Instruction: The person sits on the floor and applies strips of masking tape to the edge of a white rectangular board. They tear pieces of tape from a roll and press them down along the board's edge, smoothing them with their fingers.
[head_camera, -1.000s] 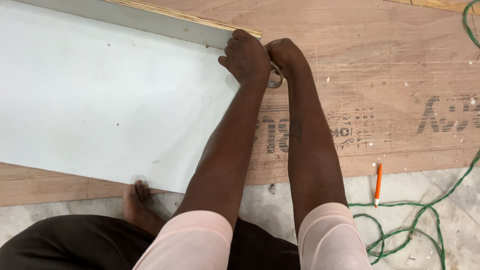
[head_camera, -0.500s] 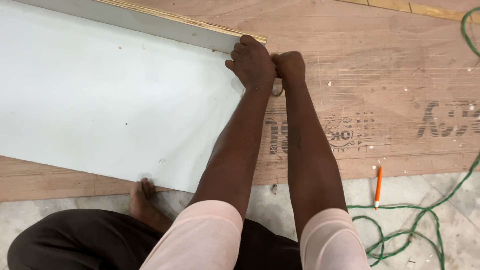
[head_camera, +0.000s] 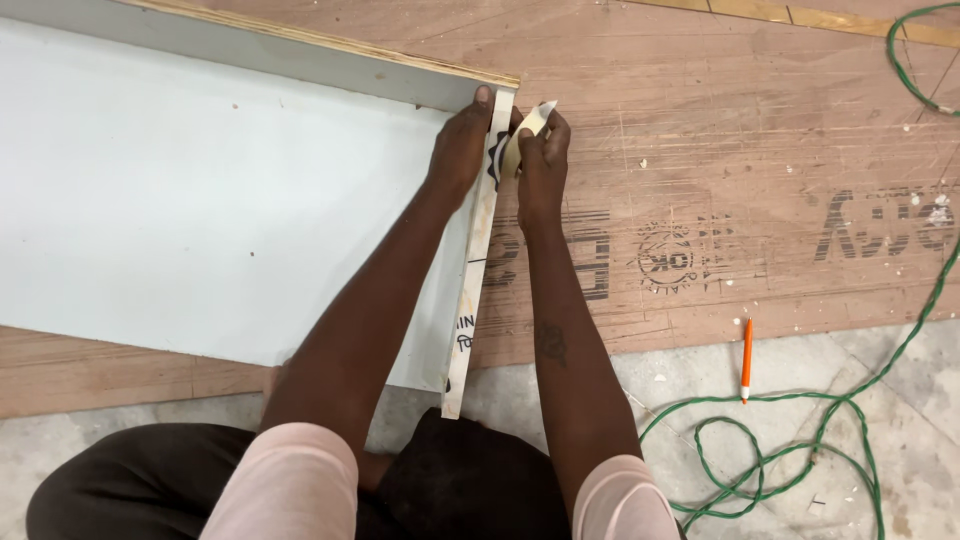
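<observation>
Head view — orange pen (head_camera: 746, 358), green cable (head_camera: 800, 440)

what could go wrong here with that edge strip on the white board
The strip lies along the white board edge, pressed only at the top by the left hand; its lower end hangs free and may drift off line. The right hand pinches a small pale piece, which could crease. The green cable coiled beside the person's knee could snag.

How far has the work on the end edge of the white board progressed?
Done: a long pale edging strip lies along the white flat board's end edge. In hand: the left hand presses its top; the right hand grips a pale tab. Left: the strip's lower end overhangs.
</observation>
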